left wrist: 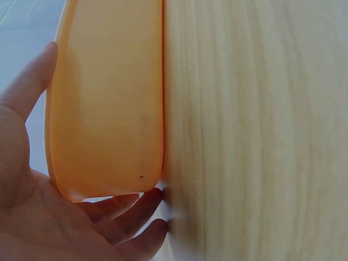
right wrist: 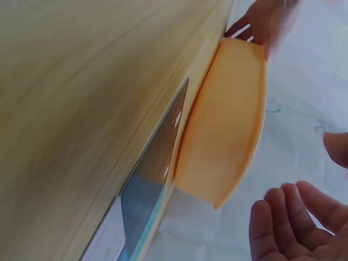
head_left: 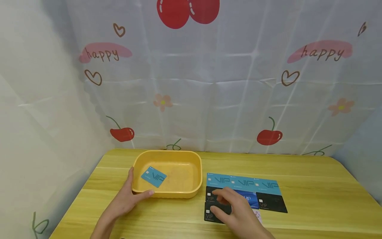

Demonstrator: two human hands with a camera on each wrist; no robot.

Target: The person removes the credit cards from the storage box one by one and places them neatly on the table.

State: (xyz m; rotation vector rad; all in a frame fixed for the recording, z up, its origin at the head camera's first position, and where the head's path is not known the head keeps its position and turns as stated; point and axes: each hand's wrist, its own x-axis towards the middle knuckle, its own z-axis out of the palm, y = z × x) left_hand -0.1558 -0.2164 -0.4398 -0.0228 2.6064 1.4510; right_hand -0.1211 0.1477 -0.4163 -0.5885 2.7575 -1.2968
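Note:
My left hand (head_left: 123,198) holds the near left corner of a yellow plastic basin (head_left: 197,176), thumb along the front rim and fingers against the left side. Inside the basin lies one light blue VIP card (head_left: 154,177). Over rows of cards hovers my right hand (head_left: 240,212), its fingers bent, a gap between thumb and forefinger, nothing between them. Light blue cards (head_left: 246,182) form the far row. A dark blue card (head_left: 250,199) lies between black cards (head_left: 273,203) in the middle row. Nearest are a black card (head_left: 210,215) and a pale patterned card (head_left: 257,215), partly hidden by my right hand.
The wood-grain table (head_left: 322,186) has rounded far corners. A white sheet (head_left: 209,99) printed with cherries, hearts and flowers hangs behind it and along the left. At the bottom edge a small dark thing is mostly cut off.

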